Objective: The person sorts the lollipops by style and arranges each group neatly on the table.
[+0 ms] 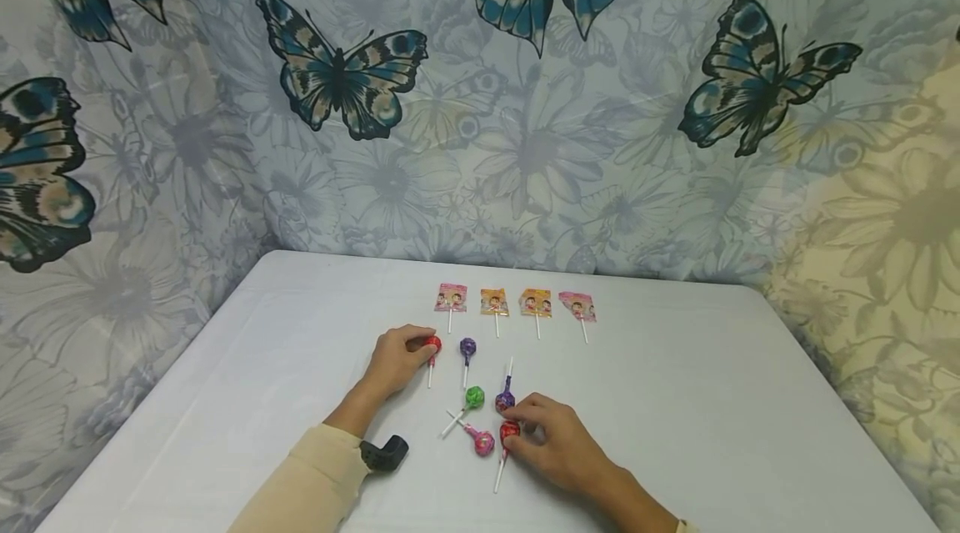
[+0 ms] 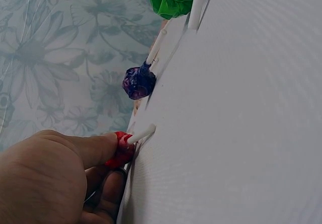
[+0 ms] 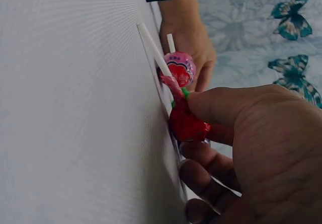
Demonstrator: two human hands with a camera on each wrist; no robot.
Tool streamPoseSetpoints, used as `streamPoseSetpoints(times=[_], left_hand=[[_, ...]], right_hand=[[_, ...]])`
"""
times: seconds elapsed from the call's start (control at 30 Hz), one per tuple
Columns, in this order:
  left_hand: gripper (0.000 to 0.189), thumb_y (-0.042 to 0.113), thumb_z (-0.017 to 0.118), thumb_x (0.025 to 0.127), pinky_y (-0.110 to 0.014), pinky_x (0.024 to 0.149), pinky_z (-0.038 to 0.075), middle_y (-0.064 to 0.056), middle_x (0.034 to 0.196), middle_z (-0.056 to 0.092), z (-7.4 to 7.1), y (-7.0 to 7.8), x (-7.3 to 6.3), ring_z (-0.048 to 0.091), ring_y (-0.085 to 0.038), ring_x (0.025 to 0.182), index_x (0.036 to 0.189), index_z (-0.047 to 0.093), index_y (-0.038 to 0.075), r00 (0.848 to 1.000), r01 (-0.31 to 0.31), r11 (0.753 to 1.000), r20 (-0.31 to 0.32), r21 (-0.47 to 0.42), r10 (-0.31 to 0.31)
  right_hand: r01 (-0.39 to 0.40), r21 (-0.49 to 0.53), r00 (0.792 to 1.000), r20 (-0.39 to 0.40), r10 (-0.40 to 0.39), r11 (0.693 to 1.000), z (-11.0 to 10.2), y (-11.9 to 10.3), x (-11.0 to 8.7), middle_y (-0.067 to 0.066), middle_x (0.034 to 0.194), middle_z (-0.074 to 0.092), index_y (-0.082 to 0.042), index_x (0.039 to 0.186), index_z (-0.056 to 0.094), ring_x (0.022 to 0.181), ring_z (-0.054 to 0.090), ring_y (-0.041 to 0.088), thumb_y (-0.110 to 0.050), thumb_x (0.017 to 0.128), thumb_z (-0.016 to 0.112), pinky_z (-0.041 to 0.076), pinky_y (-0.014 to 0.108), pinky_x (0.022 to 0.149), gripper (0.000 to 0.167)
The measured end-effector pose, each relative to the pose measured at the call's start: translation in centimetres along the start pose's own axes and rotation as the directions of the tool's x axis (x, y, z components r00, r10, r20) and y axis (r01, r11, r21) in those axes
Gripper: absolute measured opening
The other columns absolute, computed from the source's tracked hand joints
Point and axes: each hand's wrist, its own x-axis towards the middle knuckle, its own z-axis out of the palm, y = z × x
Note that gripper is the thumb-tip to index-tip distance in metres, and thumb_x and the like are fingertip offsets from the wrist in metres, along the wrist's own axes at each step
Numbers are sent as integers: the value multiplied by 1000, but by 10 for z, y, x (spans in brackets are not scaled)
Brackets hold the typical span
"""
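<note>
My left hand (image 1: 399, 357) pinches the head of a red lollipop (image 2: 121, 153) between thumb and fingers; its white stick points toward me. Nearer me, my right hand (image 1: 558, 443) holds another red lollipop (image 3: 187, 125) by its wrapped head, stick also toward me. A purple lollipop (image 1: 468, 346) lies just right of the left hand. Between the hands are a green lollipop (image 1: 475, 397) and a pink lollipop (image 1: 483, 442), their sticks close together. A second purple lollipop (image 1: 505, 401), stick pointing away, lies right by the right hand's fingertips.
Across the far part of the white table (image 1: 675, 399) runs a row of flat-packed lollipops: a pink packet (image 1: 451, 297), an orange one (image 1: 494, 302), another orange one (image 1: 536, 302) and a pink one (image 1: 579, 305). A butterfly-patterned cloth (image 1: 540, 158) hangs behind. A black band (image 1: 385, 454) sits at the left wrist.
</note>
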Motion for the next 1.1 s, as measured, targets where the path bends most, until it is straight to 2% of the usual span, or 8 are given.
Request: streamPoseSetpoints(times=[0.13, 0.33, 0.6, 0.73, 0.83, 0.93, 1.1], left_hand=[[25, 6, 74, 84, -34, 73, 51, -9, 99, 69, 1, 0, -1, 63, -18, 84, 109, 72, 2, 1000, 7, 1000, 3, -4, -7], [25, 5, 74, 84, -35, 74, 51, -8, 99, 69, 1, 0, -1, 63, -18, 84, 109, 72, 2, 1000, 10, 1000, 2, -6, -10], [25, 5, 74, 84, -35, 74, 51, -8, 99, 69, 2, -2, 0, 63, -18, 84, 109, 72, 3, 1000, -1, 1000, 4, -13, 1], [25, 5, 74, 84, -35, 74, 52, -9, 99, 69, 3, -3, 0, 63, -18, 84, 109, 72, 3, 1000, 0, 1000, 4, -11, 0], [25, 5, 74, 84, -34, 74, 52, -9, 99, 69, 3, -3, 0, 63, -18, 84, 109, 72, 3, 1000, 3, 1000, 9, -2, -3], [25, 5, 74, 84, -34, 74, 52, -8, 99, 69, 2, -2, 0, 63, -18, 83, 109, 72, 3, 1000, 0, 1000, 5, 3, 0], [25, 5, 74, 84, -35, 74, 51, -8, 99, 69, 0, 0, 1, 63, -18, 84, 109, 72, 2, 1000, -8, 1000, 0, 3, 8]], right_hand=[[-14, -4, 1000, 16, 14, 1000, 1, 1, -1, -15, 90, 61, -11, 103, 74, 75, 54, 9, -16, 83, 76, 46, 24, 64, 21], [8, 41, 999, -48, -6, 999, 0, -1, -3, -14, 84, 61, -12, 97, 74, 70, 56, 10, -7, 79, 77, 47, 25, 60, 18], [18, 178, 995, -103, 1, 984, -3, -5, -3, -10, 92, 65, -11, 97, 74, 76, 61, 11, 1, 79, 76, 54, 31, 71, 22], [77, 178, 988, -145, -52, 981, -5, -5, -2, -7, 92, 65, -10, 99, 74, 73, 57, 11, 3, 78, 76, 53, 31, 65, 25], [172, 191, 970, -204, -132, 966, -7, -4, 0, 1, 90, 66, -4, 98, 72, 69, 55, 14, 11, 75, 75, 51, 33, 59, 27], [231, 216, 952, -253, -174, 949, -11, -4, 2, 7, 88, 66, 2, 97, 71, 69, 55, 17, 17, 72, 73, 50, 35, 58, 29], [226, 223, 946, -284, -159, 948, -21, -15, 5, 7, 90, 66, 2, 100, 70, 73, 57, 17, 17, 74, 72, 52, 31, 63, 30]])
